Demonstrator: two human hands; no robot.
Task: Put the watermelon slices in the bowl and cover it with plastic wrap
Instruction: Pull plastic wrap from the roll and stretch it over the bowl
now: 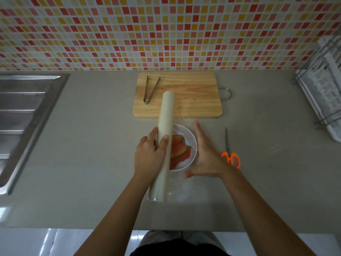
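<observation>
- Bowl (191, 143): white, round, on the grey bench (92, 163) just in front of the cutting board, between the two hands.
- Watermelon slices (178, 150): several red wedges with green rind, lying overlapped inside the bowl, partly hidden behind the roll.
- Plastic wrap roll (166, 115): long pale tube, held lengthwise above the bowl's left side, far end over the cutting board.
- Film (186, 193): clear sheet drawn from the roll to the right across the bowl; loose wrinkled part on the bench nearer the person.
- Left hand (149, 154): fingers and thumb curled round the middle of the roll.
- Right hand (206, 156): fingers straight and extended, thumb spread, palm down on the film at the bowl's right rim.
- Scissors (230, 154): orange handles, flat on the bench right of the right hand.
- Cutting board (193, 100): wooden, red juice specks, metal tongs (150, 89) lying on its left part.
- Sink (24, 117): steel, far left.
- Dish rack (324, 85): wire, far right.
</observation>
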